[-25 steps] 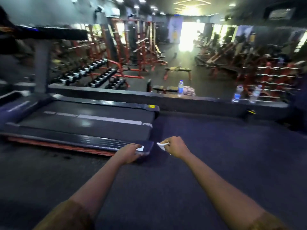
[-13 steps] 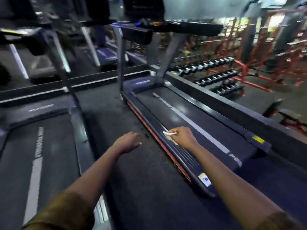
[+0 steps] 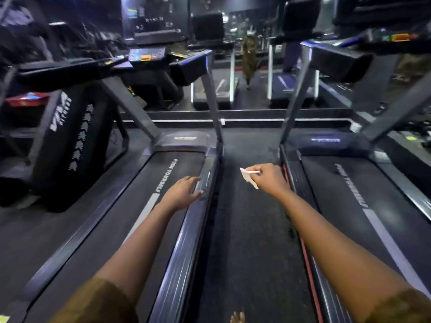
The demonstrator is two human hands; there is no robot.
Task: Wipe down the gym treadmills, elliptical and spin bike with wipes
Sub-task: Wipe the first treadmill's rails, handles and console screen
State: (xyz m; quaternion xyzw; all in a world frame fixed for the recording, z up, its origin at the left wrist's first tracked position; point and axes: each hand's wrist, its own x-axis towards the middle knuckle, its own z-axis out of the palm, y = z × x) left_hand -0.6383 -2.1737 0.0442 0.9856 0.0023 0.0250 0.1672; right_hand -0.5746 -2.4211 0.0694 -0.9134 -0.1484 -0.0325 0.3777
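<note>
Two black treadmills lie side by side with a strip of dark floor between them. My left hand (image 3: 183, 193) rests with loose fingers over the right side rail of the left treadmill (image 3: 144, 206). My right hand (image 3: 268, 179) hangs above the floor strip beside the left rail of the right treadmill (image 3: 345, 194), pinching a small crumpled white wipe (image 3: 248, 176) that sticks out to the left of the fist.
A folded-up treadmill deck (image 3: 70, 141) leans at the left. Consoles and slanted uprights (image 3: 211, 94) rise ahead on both machines. A wall mirror (image 3: 249, 66) behind them reflects a person. Toes show at the bottom edge on the floor strip (image 3: 249, 241).
The view has swung left, from the end of the right treadmill to straight down the gap. My left hand has come onto the left treadmill's rail. My right hand still holds the wipe.
</note>
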